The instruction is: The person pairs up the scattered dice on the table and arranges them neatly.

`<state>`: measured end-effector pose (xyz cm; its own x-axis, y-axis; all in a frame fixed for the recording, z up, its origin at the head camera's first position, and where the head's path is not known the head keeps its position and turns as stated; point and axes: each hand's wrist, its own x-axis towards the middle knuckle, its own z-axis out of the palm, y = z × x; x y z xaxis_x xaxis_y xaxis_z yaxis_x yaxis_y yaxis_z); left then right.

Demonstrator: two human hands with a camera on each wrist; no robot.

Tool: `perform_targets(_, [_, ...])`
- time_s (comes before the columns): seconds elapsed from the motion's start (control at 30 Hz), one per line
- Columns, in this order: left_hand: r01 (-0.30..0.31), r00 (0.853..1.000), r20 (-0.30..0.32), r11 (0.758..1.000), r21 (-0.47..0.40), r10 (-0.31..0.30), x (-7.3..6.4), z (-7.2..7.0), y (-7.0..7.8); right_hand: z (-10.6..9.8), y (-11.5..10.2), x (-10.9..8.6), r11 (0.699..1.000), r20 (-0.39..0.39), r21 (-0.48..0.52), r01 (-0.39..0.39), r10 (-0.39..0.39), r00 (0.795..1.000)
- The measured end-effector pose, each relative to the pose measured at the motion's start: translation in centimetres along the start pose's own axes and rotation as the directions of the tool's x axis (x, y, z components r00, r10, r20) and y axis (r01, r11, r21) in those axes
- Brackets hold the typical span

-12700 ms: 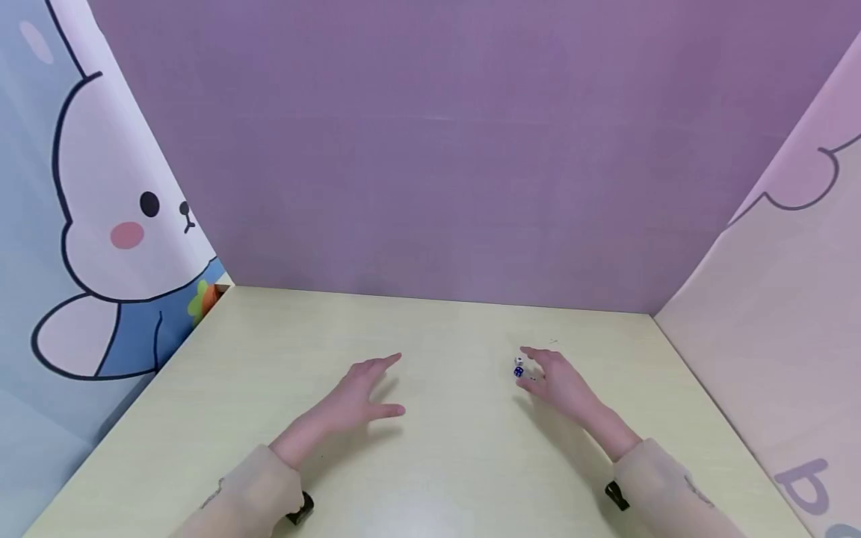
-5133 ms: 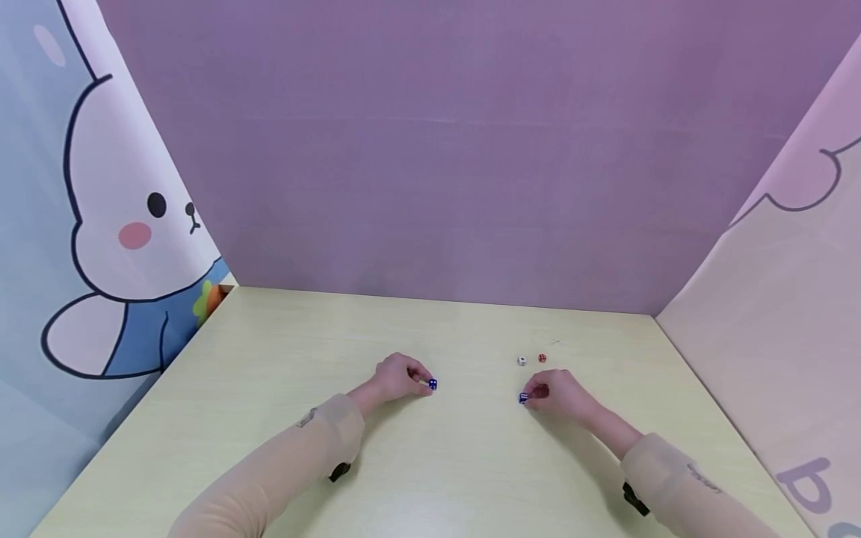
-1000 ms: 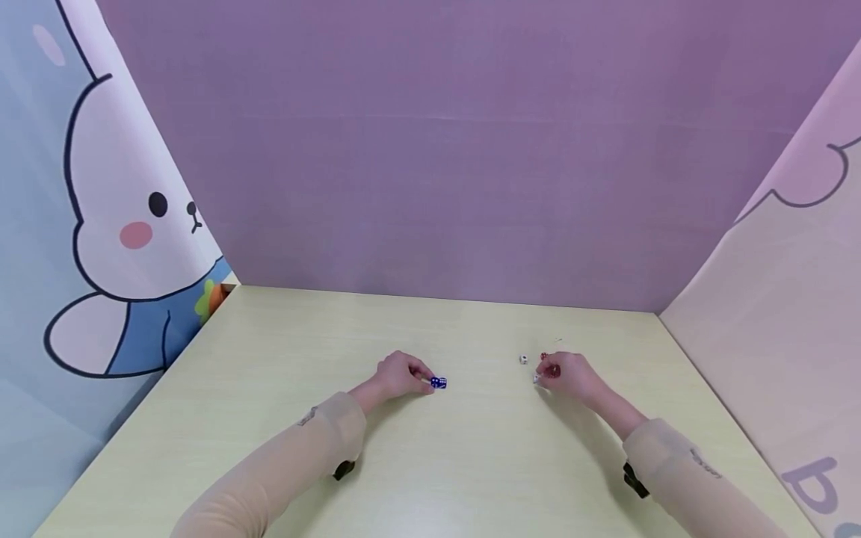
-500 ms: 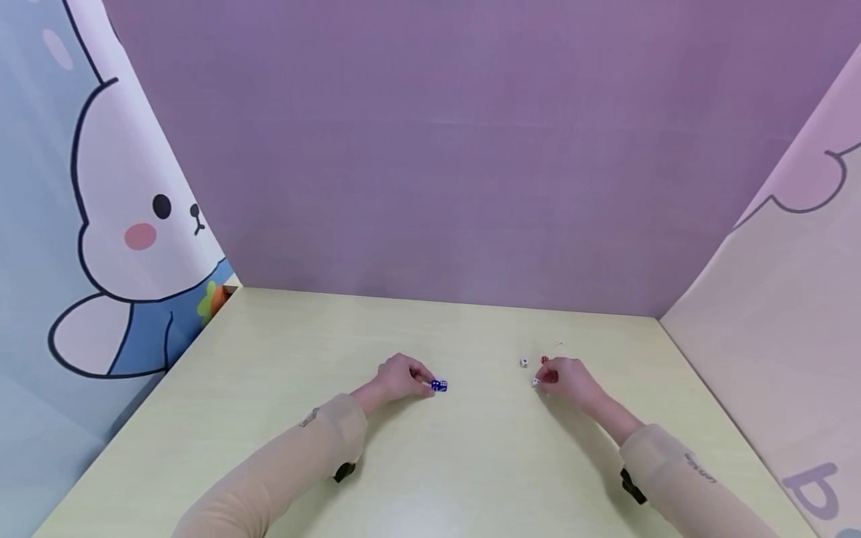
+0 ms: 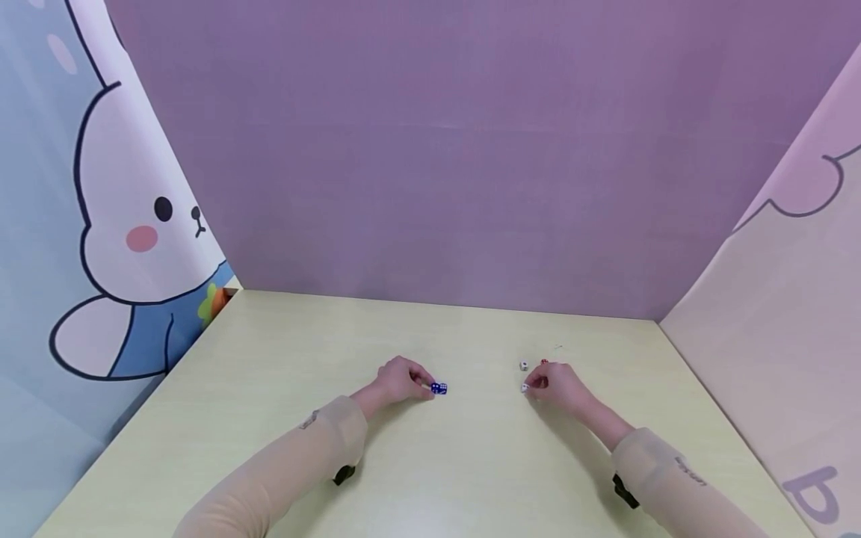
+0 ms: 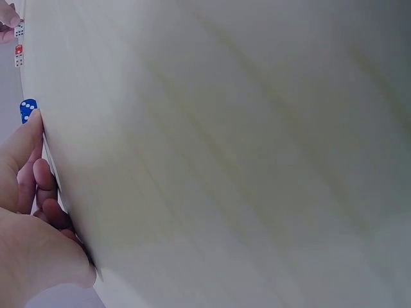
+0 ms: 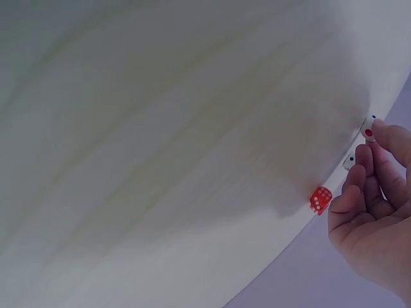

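Observation:
In the head view, my left hand (image 5: 401,379) holds the left one of two blue dice (image 5: 439,388) between thumb and fingertips. The pair sits side by side on the table. To the right, my right hand (image 5: 561,385) pinches a white die (image 5: 525,388); the right wrist view shows that white die (image 7: 368,129) at the tips of thumb and finger, a red pip facing the camera. A second white die (image 5: 524,366) lies just beyond it. Close behind the right knuckles is a red die (image 5: 544,362), partly covered in the head view but whole in the right wrist view.
The pale wooden table (image 5: 430,478) ends at a purple backdrop (image 5: 430,187). Printed panels stand on both sides, a rabbit panel (image 5: 128,224) at left and a pink one (image 5: 794,314) at right. A small mark (image 5: 558,346) shows on the tabletop behind the red die.
Both hands were open at first. Later each pinched a blue die, and the right one's blue die now sits beside the left's. In the last half second the right hand has moved left with a white die.

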<state>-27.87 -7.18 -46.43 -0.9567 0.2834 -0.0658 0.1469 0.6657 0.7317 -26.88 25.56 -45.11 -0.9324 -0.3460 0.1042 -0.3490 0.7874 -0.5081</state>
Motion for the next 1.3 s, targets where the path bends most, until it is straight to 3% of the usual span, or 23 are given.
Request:
perform_targets(0.43, [0.019, 1.000, 0.017, 1.000, -0.016, -0.019, -0.1, 0.3, -0.1, 1.4, -1.6, -0.4, 0.998, 0.021, 0.056, 0.017, -0.018, 1.000])
perform_targets(0.8, [-0.005, 0.999, 0.039, 0.996, -0.085, 0.008, -0.5, 0.1, -0.6, 2.7, -3.8, -0.5, 0.994, 0.047, 0.097, 0.041, -0.045, 0.998])
perform_targets(1.3, [-0.046, 0.998, 0.031, 0.995, -0.084, 0.049, -1.3, 0.2, -1.5, 4.7, -7.3, 0.0, 0.986, 0.085, 0.086, 0.145, -0.152, 0.985])
